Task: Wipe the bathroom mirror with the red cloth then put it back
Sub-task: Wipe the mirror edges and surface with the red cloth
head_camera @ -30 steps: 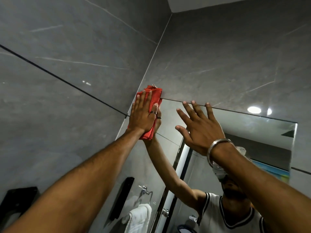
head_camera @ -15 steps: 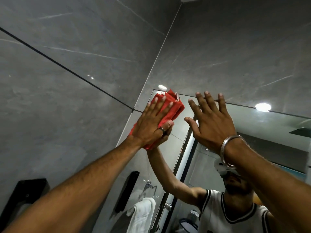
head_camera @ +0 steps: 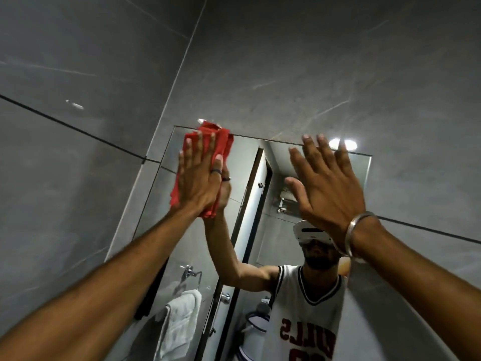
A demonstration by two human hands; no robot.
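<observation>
The bathroom mirror (head_camera: 263, 230) hangs on a grey tiled wall, its top edge running across the middle of the view. My left hand (head_camera: 200, 178) lies flat on the folded red cloth (head_camera: 221, 142) and presses it against the mirror's top left corner. The cloth sticks out above my fingertips and below my palm. My right hand (head_camera: 328, 188) is raised to the right of it with fingers spread, holding nothing, in front of the glass; whether it touches the mirror I cannot tell. A metal bangle (head_camera: 359, 230) sits on the right wrist.
Grey tiled walls (head_camera: 78, 178) meet in a corner just left of the mirror. The glass reflects a person in a white jersey, a white towel (head_camera: 179, 321) on a chrome ring, a dark door frame and a ceiling light (head_camera: 341, 144).
My left hand has slid the red cloth to the right along the mirror's top edge. My right hand has stayed raised and open beside it. The view has swung toward the mirror.
</observation>
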